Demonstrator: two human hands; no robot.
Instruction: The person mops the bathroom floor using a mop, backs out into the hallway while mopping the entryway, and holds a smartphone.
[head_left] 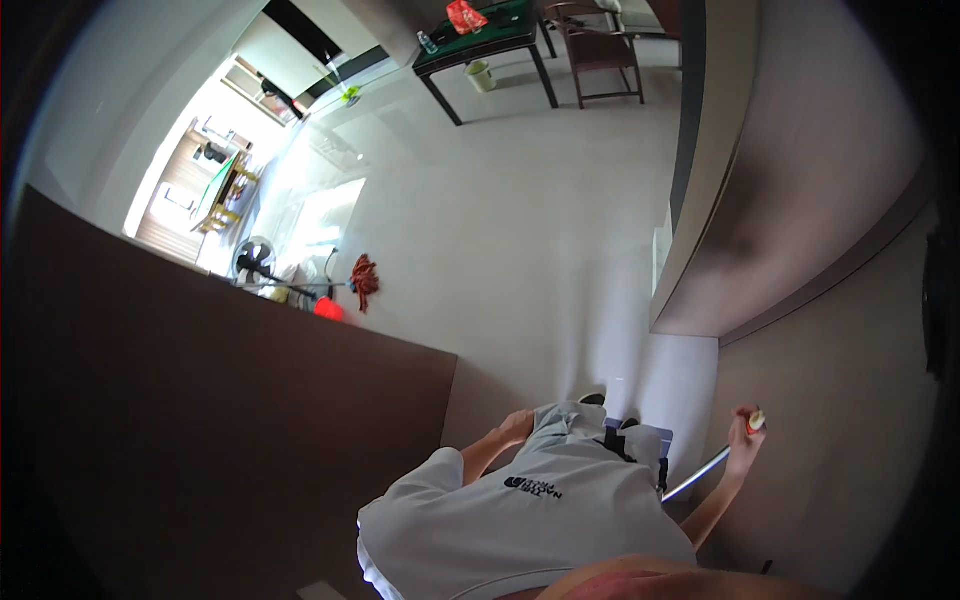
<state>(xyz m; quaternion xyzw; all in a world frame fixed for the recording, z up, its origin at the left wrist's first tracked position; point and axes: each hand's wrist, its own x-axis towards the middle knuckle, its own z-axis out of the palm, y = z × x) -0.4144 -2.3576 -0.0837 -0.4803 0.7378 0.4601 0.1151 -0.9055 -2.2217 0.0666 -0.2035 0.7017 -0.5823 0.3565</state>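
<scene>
My right hand [742, 440] is closed around the upper end of a silvery pole [697, 475], held out to my right. A pale tip with an orange band [757, 422] sticks out above the fist. The pole slants down towards my legs, where my shirt hides its lower part. A flat blue-grey piece [652, 437] shows beside my feet; whether it joins the pole I cannot tell. My left hand [517, 428] hangs at my left thigh, against the light trousers [568, 422]. Its fingers are too indistinct to read.
Brown panels flank me, one at left [230, 400] and one at right [810, 420]. Ahead stretches a glossy pale floor [500, 210]. A red string mop [365, 282], a red bucket [328, 309] and a fan [254, 258] stand left. Farther off are a green-topped table [490, 38] and a wooden chair [602, 60].
</scene>
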